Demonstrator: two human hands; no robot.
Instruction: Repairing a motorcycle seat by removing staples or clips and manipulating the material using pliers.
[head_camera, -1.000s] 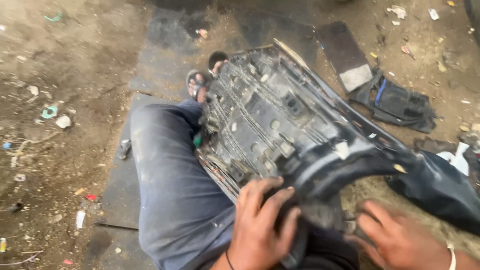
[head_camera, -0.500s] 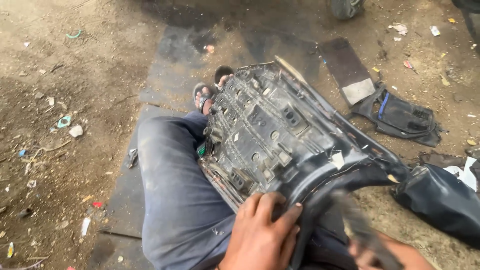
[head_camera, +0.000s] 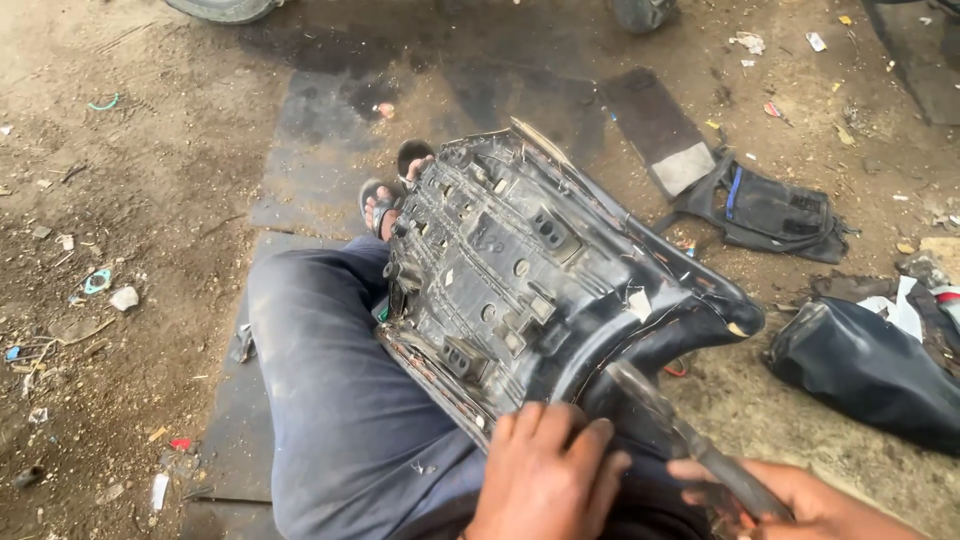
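In the head view, an upturned black plastic motorcycle seat base (head_camera: 520, 290) rests across the person's lap, on legs in blue-grey trousers (head_camera: 340, 410), its ribbed underside facing up. The left hand (head_camera: 548, 482) lies on the near edge of the seat base, its grip partly closed, fingers curled over the rim. The right hand (head_camera: 800, 503) has its grip clamped around the handles of a blurred metal pliers-like tool (head_camera: 690, 445), whose tip touches the seat's rear edge. A dark cloth bag (head_camera: 765, 212) and a black vinyl seat cover (head_camera: 865, 372) lie on the dirt floor (head_camera: 110, 200), right of the seat.
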